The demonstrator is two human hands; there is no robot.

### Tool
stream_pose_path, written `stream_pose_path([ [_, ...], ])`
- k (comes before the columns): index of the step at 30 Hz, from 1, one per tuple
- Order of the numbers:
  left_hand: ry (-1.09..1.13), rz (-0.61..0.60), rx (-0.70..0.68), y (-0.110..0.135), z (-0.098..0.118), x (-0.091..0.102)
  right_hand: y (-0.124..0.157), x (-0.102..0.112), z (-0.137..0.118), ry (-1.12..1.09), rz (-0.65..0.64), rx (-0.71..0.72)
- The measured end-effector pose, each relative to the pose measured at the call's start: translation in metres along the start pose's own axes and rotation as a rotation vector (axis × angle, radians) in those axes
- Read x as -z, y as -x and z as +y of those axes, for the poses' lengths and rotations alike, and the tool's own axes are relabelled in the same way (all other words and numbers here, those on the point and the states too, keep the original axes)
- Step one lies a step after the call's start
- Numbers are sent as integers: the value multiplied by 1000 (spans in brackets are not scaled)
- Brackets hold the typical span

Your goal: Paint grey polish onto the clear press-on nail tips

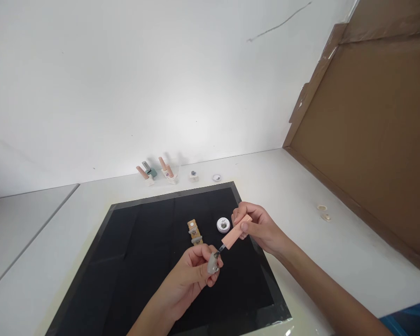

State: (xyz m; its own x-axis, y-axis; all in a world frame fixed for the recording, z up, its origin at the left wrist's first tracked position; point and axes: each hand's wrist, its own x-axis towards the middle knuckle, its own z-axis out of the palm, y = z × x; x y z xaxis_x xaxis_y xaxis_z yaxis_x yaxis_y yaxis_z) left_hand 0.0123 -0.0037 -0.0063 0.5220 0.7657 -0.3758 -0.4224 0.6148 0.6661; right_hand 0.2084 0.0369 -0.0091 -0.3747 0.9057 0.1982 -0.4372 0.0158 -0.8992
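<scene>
My left hand [196, 273] is closed around a small grey nail tip [213, 266], pinched between thumb and fingers above the black mat [140, 261]. My right hand [257, 228] grips a pink brush handle [235, 233], a nail polish cap, whose dark brush tip touches the top of the grey nail tip. Just beyond the hands on the mat lie a tan strip with nail tips [194, 232] and a small round white jar [223, 225] with grey contents.
Several pink-capped polish bottles [157, 171], a small white cube [193, 176] and a round lid [216, 177] stand along the wall at the back of the white table. A large brown cardboard sheet [371, 140] leans at the right. Two small rings [324, 212] lie near it.
</scene>
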Motion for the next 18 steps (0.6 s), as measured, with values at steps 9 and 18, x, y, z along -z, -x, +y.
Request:
stream_pose_path([
  [9,12,-1,-5,0,-1,2,1,-2,-2,-61,-18,2],
  [18,10,6,5,0,0,1,1,0,0,-41,-38,-12],
])
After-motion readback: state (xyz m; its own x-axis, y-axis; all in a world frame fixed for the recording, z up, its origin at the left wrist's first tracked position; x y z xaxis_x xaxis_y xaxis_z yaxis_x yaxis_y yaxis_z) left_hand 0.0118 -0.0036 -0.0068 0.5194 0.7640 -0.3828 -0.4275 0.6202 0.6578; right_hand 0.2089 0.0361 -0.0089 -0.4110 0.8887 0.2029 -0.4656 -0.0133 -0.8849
